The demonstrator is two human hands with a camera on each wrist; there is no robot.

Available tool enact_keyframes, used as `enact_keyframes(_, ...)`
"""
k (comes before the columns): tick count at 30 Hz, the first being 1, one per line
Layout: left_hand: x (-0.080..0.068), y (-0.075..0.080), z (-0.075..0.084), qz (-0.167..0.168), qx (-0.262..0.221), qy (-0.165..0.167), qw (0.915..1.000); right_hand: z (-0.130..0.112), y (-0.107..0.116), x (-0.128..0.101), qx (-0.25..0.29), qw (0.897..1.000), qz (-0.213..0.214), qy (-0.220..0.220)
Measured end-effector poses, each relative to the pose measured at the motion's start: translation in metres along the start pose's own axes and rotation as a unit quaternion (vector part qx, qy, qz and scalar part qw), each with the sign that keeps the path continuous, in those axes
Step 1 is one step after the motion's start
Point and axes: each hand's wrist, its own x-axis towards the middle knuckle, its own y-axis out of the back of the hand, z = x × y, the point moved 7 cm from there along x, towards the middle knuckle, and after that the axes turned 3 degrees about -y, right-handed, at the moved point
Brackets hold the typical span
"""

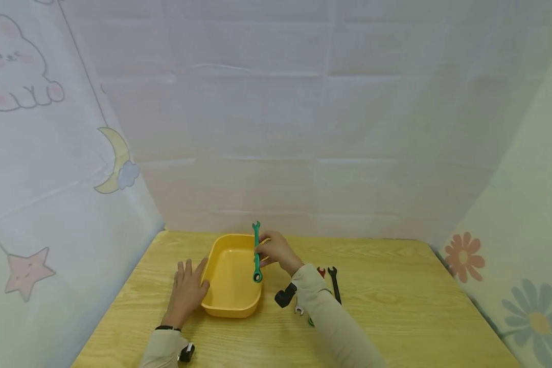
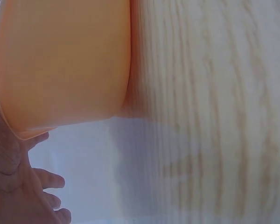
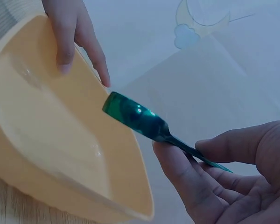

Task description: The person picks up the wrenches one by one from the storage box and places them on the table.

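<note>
— Starting at the left, what do we have?

— Our left hand (image 1: pixel 186 292) lies flat on the wooden surface (image 1: pixel 395 317), fingers straight, gripping nothing, its thumb side against the left wall of the yellow tub (image 1: pixel 232 302). The right wrist view shows those fingertips resting on the tub's rim. We read that as steadying the tub.

— And in the middle?

— Our right hand (image 1: pixel 278 252) pinches the green wrench (image 1: pixel 256 253) by its shank between thumb and fingers. The wrench stands nearly upright over the right part of the tub, ring end down and open end up, clear of the floor of the tub as far as we can tell. The tub looks empty inside.

— So which step are we in?

— We judge it to be the carry-over: wrench lifted and hanging above the tub, not yet let go.

— What does the next move ask of us?

— Lower the ring end inside the walls, tilt the wrench flat so it does not catch the rim, then loosen the pinch, with the left hand bracing the tub.

— Further right?

— Beside our right sleeve lie a black wrench (image 1: pixel 334 284) and a red wrench (image 1: pixel 321 271), with more tools partly hidden under the arm.
</note>
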Motion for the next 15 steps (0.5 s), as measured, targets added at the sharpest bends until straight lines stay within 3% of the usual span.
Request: enact_keyframes(15,0.006,-0.004,-0.002,-0.028,0.013,-0.008,0.9995,0.015,0.063,-0.032,-0.007,0.998,0.068,0.002)
